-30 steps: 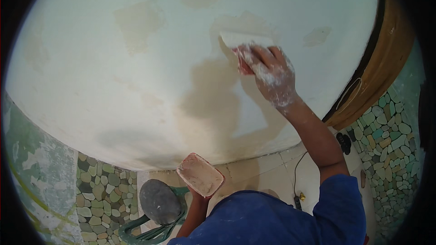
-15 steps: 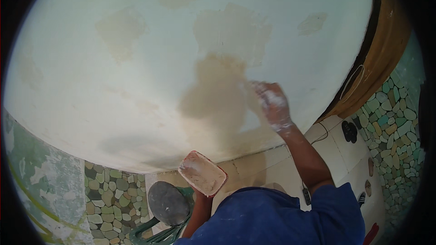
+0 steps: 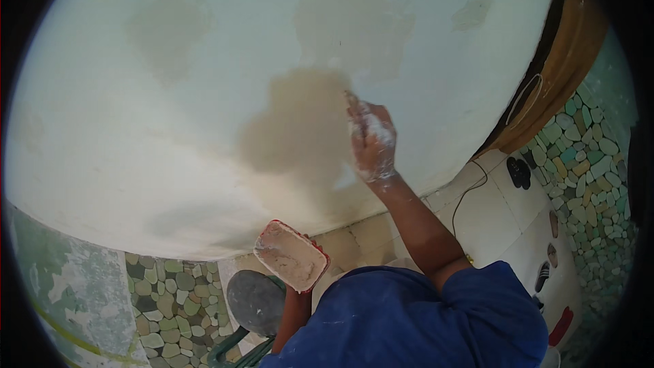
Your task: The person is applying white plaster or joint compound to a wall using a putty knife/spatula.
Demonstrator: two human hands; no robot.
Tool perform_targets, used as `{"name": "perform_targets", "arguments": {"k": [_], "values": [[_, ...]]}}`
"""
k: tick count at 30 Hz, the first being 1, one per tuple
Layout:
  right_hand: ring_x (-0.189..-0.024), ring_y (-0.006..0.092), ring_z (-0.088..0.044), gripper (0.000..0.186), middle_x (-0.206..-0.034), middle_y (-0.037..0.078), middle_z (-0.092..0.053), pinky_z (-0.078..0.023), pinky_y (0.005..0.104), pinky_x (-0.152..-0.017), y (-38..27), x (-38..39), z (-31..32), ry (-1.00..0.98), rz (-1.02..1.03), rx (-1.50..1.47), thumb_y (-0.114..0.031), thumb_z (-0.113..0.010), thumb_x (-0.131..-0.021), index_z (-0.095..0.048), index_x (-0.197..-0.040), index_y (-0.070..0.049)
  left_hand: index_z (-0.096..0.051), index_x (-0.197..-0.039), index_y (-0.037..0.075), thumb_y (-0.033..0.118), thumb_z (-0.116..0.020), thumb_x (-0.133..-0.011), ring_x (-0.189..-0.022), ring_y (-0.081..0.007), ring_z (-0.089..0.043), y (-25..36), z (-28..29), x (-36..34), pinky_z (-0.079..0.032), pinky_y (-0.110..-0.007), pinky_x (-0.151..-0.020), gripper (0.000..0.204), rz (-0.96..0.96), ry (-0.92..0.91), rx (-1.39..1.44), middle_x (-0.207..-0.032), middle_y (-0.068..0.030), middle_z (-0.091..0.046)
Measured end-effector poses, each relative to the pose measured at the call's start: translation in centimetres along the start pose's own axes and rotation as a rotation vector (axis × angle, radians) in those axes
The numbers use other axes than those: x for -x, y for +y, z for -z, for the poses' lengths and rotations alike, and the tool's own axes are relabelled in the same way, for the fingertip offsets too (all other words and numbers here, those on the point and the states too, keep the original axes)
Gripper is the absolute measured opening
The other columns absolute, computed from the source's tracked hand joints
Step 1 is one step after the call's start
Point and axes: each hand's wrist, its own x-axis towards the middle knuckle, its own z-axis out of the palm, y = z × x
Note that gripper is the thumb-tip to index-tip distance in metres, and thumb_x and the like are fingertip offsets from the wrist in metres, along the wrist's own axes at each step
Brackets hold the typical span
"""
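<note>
My right hand (image 3: 373, 138), smeared with white paste, is raised to the pale wall (image 3: 184, 157). Its fingers are bent together and point up along the surface; whatever they grip, if anything, is hidden. Low in front of me, my left hand (image 3: 300, 296) supports a red-rimmed rectangular tub (image 3: 294, 260) from below and at its right side. Beige-white paste coats the inside of the tub, which is tilted. Above my right hand the wall bears a large dull beige patch (image 3: 351, 27), and a smaller patch (image 3: 471, 13) lies farther right.
A round grey stool seat (image 3: 255, 303) stands left of the tub, next to a green chair (image 3: 242, 351). A black cable (image 3: 455, 215) runs over the pale floor tiles on the right. Beyond lie dark sandals (image 3: 518, 173) and pebble paving (image 3: 579, 184). Brown wood (image 3: 579, 41) borders the wall.
My right hand has moved left and a little up along the wall. The tub in my left hand has shifted slightly left. The view has also shifted slightly.
</note>
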Motion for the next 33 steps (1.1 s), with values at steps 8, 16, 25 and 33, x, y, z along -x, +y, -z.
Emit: {"name": "perform_targets", "arguments": {"k": [8, 16, 25, 33], "values": [[-0.106, 0.0222, -0.058, 0.038, -0.112, 0.012, -0.055, -0.048, 0.0312, -0.093, -2.5, -6.9, 4.4, 0.205, 0.182, 0.66, 0.01, -0.046, -0.084, -0.059, -0.119, 0.002, -0.033, -0.144, 0.012, 0.05, -0.039, -0.096, -0.13, -0.0352, -0.041, 4.7, -0.7, 0.0, -0.027, -0.057, -0.11, 0.062, 0.076, -0.1, -0.019, -0.148, -0.0112, -0.036], [-0.095, 0.0291, -0.058, 0.048, -0.112, 0.01, -0.065, -0.049, 0.0361, -0.084, 0.7, -1.9, 2.7, -0.113, 0.4, 0.65, 0.01, -0.056, -0.075, -0.062, -0.119, -0.007, -0.037, -0.14, 0.006, 0.052, -0.05, -0.09, -0.118, -0.0409, -0.051, 7.1, 0.2, -0.2, -0.041, -0.056, -0.1, 0.069, 0.16, 0.087, 0.11, -0.134, -0.0169, -0.05], [-0.094, 0.0265, -0.06, 0.041, -0.11, 0.013, -0.063, -0.051, 0.0326, -0.082, -2.0, -6.4, 4.1, 0.097, 0.345, 0.683, 0.013, -0.051, -0.079, -0.062, -0.116, -0.002, -0.037, -0.14, 0.009, 0.047, -0.046, -0.094, -0.126, -0.0345, -0.045, 8.6, 2.8, -2.1, -0.034, -0.053, -0.108, 0.06, 0.216, -0.059, 0.004, -0.142, -0.0119, -0.041], [-0.107, 0.0235, -0.059, 0.048, -0.107, 0.012, -0.057, -0.048, 0.0324, -0.095, -0.5, 0.9, 0.9, -0.189, 0.077, 0.219, 0.022, -0.037, -0.075, -0.06, -0.114, 0.005, -0.04, -0.138, 0.01, 0.047, -0.048, -0.092, -0.123, -0.0342, -0.047, 6.5, 6.5, -3.6, -0.038, -0.054, -0.104, 0.06, 0.234, -0.66, 0.569, -0.138, -0.012, -0.046]]}}
